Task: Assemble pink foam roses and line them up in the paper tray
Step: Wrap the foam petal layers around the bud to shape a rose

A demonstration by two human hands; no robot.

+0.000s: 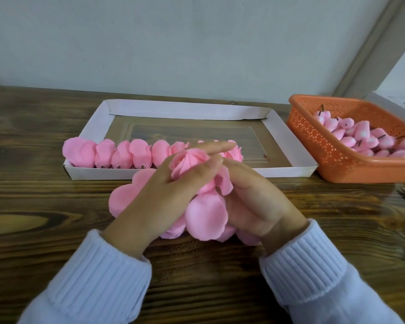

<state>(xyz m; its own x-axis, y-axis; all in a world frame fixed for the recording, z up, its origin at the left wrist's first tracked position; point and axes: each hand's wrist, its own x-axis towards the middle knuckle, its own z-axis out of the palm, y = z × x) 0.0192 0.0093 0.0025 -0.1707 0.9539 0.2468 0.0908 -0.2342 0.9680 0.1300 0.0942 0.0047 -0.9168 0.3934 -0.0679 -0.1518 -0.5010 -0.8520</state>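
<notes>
A pink foam rose (189, 163) sits between both hands, above the table in front of the paper tray. My left hand (164, 195) wraps its fingers over the rose from the left. My right hand (255, 202) cups it from the right, its index finger stretched out over the top. A loose pile of pink foam petals (206, 218) lies under and between the hands. In the white paper tray (288, 146) a row of several finished pink roses (124, 154) stands along the front wall, from the left corner to about the middle.
An orange perforated plastic basket (313, 141) at the right holds several pink foam rose buds (360, 139) with dark stems. The wooden table (45, 206) meets a grey wall behind the tray. A white box edge (393, 101) shows behind the basket.
</notes>
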